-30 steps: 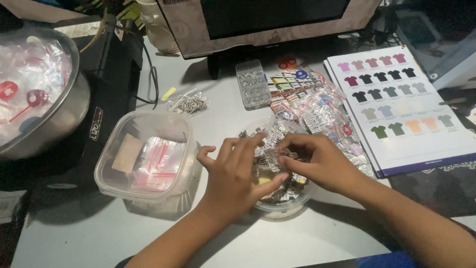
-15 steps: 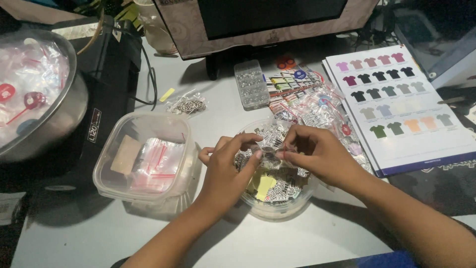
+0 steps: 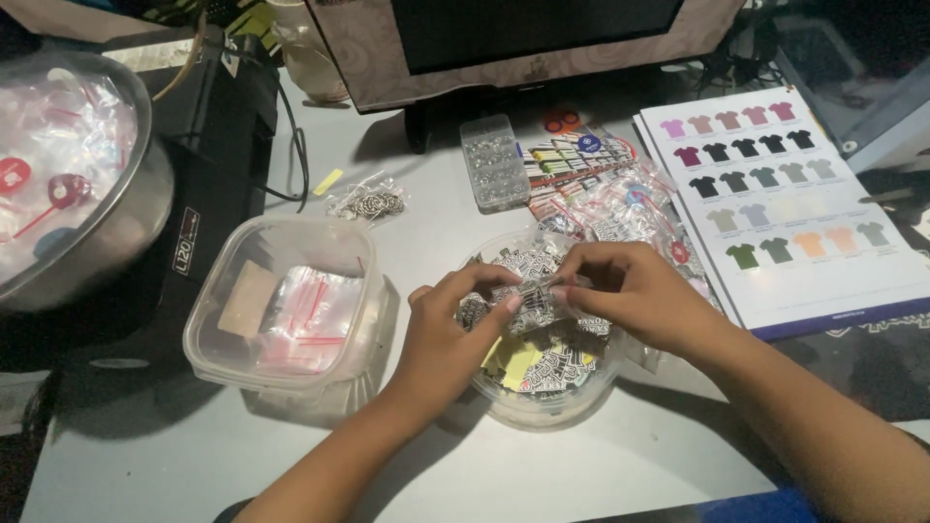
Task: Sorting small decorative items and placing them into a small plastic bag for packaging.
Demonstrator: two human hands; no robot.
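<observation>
My left hand [image 3: 453,331] and my right hand [image 3: 639,295] meet over a round clear plastic tub [image 3: 542,412] full of small black-and-white stickers. Both hands pinch the same small stack of stickers [image 3: 536,297] between thumb and fingers, just above the tub's contents. A yellow slip [image 3: 518,363] lies among the stickers inside the tub.
A square clear container [image 3: 281,373] with small zip bags stands left of the tub. Far left, a metal bowl [image 3: 116,237] of bagged items sits on a black box. A colour chart of shirts [image 3: 775,208] lies right, with a clear bead box [image 3: 495,162], loose packets and a monitor base behind.
Both hands have lifted from digging in the tub and drawn together, now pinching a small stack of stickers above it.
</observation>
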